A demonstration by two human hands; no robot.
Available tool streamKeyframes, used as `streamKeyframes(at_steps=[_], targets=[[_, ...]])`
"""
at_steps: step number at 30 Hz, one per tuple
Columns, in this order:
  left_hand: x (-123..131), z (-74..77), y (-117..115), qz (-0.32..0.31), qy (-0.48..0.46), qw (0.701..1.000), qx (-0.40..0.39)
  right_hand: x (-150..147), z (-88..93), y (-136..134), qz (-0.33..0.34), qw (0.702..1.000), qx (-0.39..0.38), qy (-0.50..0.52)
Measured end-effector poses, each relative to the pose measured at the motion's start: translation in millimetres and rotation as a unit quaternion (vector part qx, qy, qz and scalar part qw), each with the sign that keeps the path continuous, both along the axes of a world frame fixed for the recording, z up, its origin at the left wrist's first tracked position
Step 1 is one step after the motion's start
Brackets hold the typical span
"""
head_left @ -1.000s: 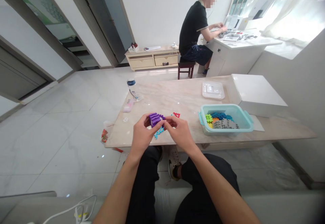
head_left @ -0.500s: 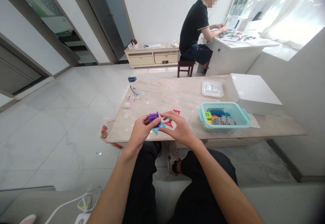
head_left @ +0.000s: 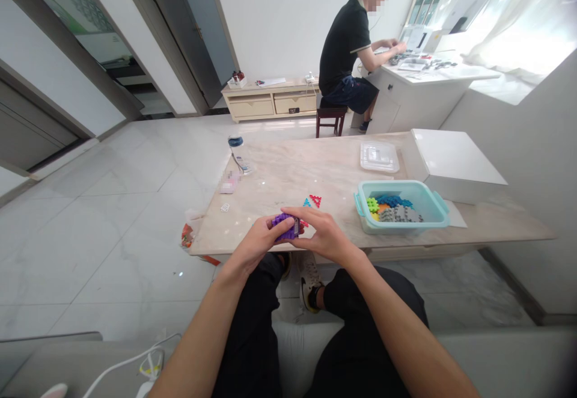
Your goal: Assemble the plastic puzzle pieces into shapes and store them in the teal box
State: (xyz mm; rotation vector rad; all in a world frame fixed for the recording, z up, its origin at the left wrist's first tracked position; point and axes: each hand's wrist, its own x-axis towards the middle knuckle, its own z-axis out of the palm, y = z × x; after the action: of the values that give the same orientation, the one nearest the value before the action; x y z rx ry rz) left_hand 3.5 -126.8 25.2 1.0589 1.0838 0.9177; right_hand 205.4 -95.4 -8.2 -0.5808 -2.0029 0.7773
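Note:
A stack of purple notched building pieces (head_left: 288, 233) is held just above the table's front edge. My left hand (head_left: 259, 240) is closed around its left side, with the thumb across its face. Against the right end of the stack, the fingers and thumb of my right hand (head_left: 325, 235) are curled and touching it. Some of the stack is hidden by my fingers. Just beyond my hands, a red triangular piece (head_left: 316, 200) and a light blue triangular piece (head_left: 307, 202) lie on the table. More red shows partly behind my right hand.
The light teal bin (head_left: 408, 225) at right holds green, yellow, orange, blue and grey pieces. Behind it are a clear plastic lid (head_left: 379, 157) and a white box (head_left: 460, 160). A bottle (head_left: 241, 156) and a small white piece (head_left: 225, 207) are at left. Another person (head_left: 345, 43) sits at a desk.
My right hand has moved left onto the purple stack, closing the gap between them. The stack has turned and shifted slightly right and down; the light blue pieces nearest it are now covered.

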Motion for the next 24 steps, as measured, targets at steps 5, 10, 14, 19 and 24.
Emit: streamKeyframes(at_steps=[5, 10, 14, 19, 24], targets=[[1, -3.9, 0, 0.001, 0.006, 1.0, -0.02, -6, -4.7, -3, -0.001, 1.0, -0.013, -0.005], [4, -11.4, 2, 0.033, 0.033, 0.998, -0.035, -15, -15.6, -1, -0.012, 0.999, -0.031, -0.004], [6, -10.4, 2, 0.02, 0.017, 0.998, -0.065, -14, -13.2, -2, -0.011, 0.999, -0.032, 0.001], [10, -4.2, -2, 0.005, -0.025, 0.995, -0.095, -8, -8.1, -4, 0.003, 0.999, -0.032, -0.002], [10, -3.5, -3, -0.007, -0.049, 0.993, -0.103, -4, -5.2, -2, 0.004, 0.999, -0.035, 0.002]])
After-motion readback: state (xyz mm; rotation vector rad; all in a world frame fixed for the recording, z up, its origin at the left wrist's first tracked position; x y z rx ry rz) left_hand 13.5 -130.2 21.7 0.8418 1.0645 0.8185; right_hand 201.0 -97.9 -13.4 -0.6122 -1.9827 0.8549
